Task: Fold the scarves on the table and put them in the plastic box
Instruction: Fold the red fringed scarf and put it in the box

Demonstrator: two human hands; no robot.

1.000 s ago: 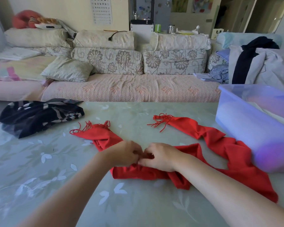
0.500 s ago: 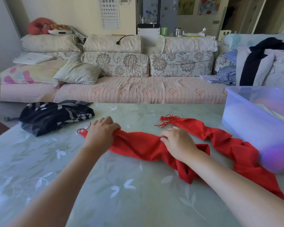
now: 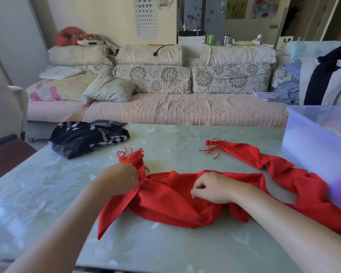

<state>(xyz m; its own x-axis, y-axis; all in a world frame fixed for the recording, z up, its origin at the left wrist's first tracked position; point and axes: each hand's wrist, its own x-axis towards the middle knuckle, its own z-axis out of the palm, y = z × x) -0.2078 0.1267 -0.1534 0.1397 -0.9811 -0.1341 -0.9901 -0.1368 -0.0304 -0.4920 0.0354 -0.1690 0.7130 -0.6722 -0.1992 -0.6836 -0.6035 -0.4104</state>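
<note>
Both left hand [image 3: 119,179] and right hand [image 3: 211,187] clutch red scarf [image 3: 171,200], between black scarf [image 3: 87,137] and plastic box [image 3: 313,142].

Red scarf [image 3: 175,200] sprawls rumpled across the table [image 3: 175,251]. Left hand [image 3: 119,179] grips it bunched right below its left fringed end. Right hand [image 3: 213,187] sits on its middle, fingers [image 3: 197,191] curled, can't tell if they're pinching cloth. Black-and-white scarf [image 3: 89,137] lies well left of it, plastic box [image 3: 311,142] just right of it, sofa [image 3: 185,111] behind.
</note>
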